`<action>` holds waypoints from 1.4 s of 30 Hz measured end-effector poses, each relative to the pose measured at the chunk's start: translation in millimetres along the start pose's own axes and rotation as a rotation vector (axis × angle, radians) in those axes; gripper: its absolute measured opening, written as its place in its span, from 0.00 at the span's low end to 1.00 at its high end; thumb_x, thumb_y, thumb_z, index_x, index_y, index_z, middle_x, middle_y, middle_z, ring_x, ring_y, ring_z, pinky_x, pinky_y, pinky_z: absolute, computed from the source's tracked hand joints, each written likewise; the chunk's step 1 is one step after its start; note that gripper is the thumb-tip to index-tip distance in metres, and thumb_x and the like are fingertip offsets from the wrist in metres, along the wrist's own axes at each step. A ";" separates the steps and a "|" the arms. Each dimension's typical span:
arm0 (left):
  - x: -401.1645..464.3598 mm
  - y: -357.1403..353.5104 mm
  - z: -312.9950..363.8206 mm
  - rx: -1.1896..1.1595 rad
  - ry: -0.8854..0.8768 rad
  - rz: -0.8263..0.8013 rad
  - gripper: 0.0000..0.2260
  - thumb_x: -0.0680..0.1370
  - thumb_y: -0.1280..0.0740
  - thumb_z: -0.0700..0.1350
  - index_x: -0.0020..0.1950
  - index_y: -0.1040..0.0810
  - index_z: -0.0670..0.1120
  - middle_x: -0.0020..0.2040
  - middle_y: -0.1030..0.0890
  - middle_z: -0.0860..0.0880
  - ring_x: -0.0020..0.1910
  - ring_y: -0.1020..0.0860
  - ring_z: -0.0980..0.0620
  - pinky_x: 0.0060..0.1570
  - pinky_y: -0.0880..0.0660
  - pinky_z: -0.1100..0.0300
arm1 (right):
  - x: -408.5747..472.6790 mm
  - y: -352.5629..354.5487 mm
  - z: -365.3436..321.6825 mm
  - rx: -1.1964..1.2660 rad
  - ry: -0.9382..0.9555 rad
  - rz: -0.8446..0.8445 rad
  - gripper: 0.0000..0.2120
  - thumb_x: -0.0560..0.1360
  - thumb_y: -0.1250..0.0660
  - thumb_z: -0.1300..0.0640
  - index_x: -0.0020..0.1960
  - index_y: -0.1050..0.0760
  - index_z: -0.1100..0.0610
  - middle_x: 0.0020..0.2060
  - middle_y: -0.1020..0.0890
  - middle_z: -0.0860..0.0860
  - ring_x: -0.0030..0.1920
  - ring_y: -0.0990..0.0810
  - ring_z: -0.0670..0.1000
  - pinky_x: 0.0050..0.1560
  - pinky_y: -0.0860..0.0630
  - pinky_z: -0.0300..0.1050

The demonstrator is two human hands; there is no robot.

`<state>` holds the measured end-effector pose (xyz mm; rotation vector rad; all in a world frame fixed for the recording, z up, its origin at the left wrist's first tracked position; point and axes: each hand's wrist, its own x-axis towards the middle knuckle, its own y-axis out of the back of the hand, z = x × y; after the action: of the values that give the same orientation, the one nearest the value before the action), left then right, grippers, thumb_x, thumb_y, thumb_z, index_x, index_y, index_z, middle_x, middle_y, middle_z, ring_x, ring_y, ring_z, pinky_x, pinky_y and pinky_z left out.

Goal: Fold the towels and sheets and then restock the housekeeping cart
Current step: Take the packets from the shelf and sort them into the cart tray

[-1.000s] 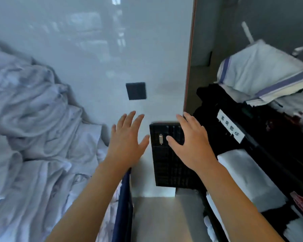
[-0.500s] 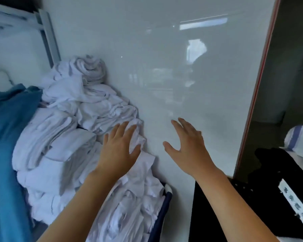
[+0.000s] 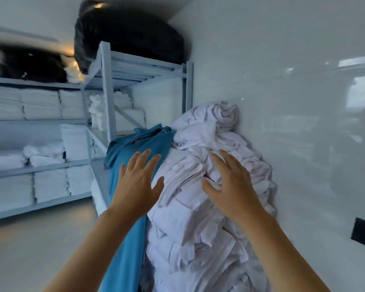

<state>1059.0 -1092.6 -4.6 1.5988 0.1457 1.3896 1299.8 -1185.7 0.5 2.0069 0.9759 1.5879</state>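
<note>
Two bare forearms, no sleeves; left hand (image 3: 136,187), right hand (image 3: 233,186).

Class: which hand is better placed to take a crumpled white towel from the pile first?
Right. The right hand is spread over the heap of crumpled white towels; the left hand hovers over the blue cloth beside it.
</note>
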 end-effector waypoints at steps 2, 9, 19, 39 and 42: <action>0.2 11.6 -34.2 0.031 0.038 0.020 0.28 0.81 0.36 0.56 0.80 0.36 0.51 0.81 0.38 0.46 0.80 0.42 0.42 0.74 0.39 0.37 | 20.0 -22.5 -26.6 0.022 0.041 -0.013 0.35 0.79 0.37 0.39 0.82 0.43 0.47 0.82 0.44 0.48 0.81 0.47 0.51 0.79 0.44 0.59; 1.3 47.4 -161.8 0.094 0.149 0.092 0.27 0.81 0.35 0.55 0.80 0.34 0.51 0.81 0.37 0.47 0.80 0.41 0.42 0.75 0.40 0.36 | 83.8 -107.9 -125.3 0.105 0.154 -0.043 0.34 0.80 0.37 0.40 0.82 0.41 0.49 0.82 0.44 0.48 0.81 0.47 0.51 0.79 0.45 0.58; 14.8 98.4 -335.1 0.219 0.262 0.127 0.27 0.82 0.35 0.55 0.80 0.35 0.52 0.81 0.38 0.49 0.80 0.42 0.43 0.75 0.39 0.37 | 175.2 -219.3 -267.4 0.227 0.291 -0.048 0.33 0.79 0.35 0.40 0.81 0.38 0.50 0.80 0.40 0.49 0.80 0.44 0.51 0.78 0.43 0.58; 31.0 103.7 -548.5 0.351 0.448 0.155 0.25 0.82 0.35 0.55 0.79 0.33 0.51 0.80 0.37 0.49 0.79 0.40 0.45 0.75 0.39 0.41 | 299.1 -405.6 -408.7 0.359 0.449 -0.177 0.33 0.80 0.38 0.40 0.82 0.43 0.47 0.82 0.46 0.46 0.82 0.48 0.50 0.80 0.47 0.58; 52.9 93.4 -582.7 0.380 0.465 0.166 0.26 0.82 0.36 0.56 0.79 0.34 0.52 0.81 0.38 0.49 0.80 0.40 0.45 0.76 0.39 0.40 | 335.1 -439.6 -410.7 0.388 0.444 -0.180 0.33 0.80 0.37 0.41 0.82 0.43 0.47 0.83 0.46 0.46 0.82 0.49 0.49 0.80 0.47 0.58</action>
<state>560.4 -773.7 23.5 1.5838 0.5945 1.9378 824.2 -689.3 39.2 1.7508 1.6935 1.8950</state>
